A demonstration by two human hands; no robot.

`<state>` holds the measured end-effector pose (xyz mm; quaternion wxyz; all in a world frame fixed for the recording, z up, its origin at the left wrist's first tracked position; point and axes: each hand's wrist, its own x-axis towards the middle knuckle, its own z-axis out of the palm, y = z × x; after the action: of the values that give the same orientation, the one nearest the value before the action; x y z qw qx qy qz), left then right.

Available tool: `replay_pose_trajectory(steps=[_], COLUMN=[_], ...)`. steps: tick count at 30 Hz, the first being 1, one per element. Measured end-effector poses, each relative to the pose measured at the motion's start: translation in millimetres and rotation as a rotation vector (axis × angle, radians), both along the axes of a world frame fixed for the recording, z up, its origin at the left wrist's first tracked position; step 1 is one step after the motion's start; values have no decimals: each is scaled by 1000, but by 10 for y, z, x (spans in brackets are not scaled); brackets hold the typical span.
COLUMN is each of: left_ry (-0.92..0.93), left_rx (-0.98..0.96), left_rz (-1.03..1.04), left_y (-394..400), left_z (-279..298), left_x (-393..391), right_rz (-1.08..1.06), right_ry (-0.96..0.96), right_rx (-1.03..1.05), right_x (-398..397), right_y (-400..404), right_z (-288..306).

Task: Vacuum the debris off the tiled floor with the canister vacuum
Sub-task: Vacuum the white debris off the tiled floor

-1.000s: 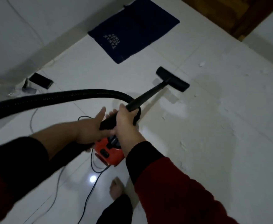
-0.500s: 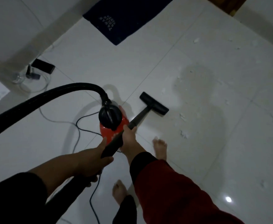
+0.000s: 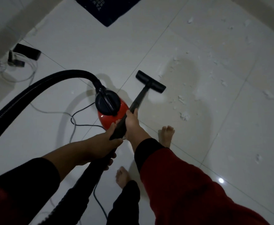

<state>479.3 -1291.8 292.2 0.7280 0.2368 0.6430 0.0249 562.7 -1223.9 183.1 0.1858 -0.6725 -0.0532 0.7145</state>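
Vacuum wand [image 3: 138, 99] gripped by two hands: left hand [image 3: 100, 146], right hand [image 3: 133, 122].

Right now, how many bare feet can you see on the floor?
2. One foot stands right of the wand, near the white debris; the other foot is nearer the camera, below the hands, its heel hidden by a trouser leg.

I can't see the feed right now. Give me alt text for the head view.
Both hands grip the black vacuum wand, left hand lower, right hand further up, with the floor nozzle on the white tiled floor beside scattered white debris. The red canister vacuum sits just left of the wand.
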Motion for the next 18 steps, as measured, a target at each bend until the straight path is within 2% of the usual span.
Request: replay_pose_trajectory(steps=[4,9,14,18], left_ry=[14,-48,-144,-139], left_rx=[54,-9,23,45], left_rz=[19,30,117,112], left_y=[32,156,528,987], left_z=[-77,-17,-23,-97], left_x=[-4,22,57,208], right_rz=[94,69,-16,-118], right_ry=[21,-14,42,86], right_rx=[56,53,84,94], right_x=[-61,-40,110,256], right_y=[-78,115,541,932], right_z=[76,150,229,242])
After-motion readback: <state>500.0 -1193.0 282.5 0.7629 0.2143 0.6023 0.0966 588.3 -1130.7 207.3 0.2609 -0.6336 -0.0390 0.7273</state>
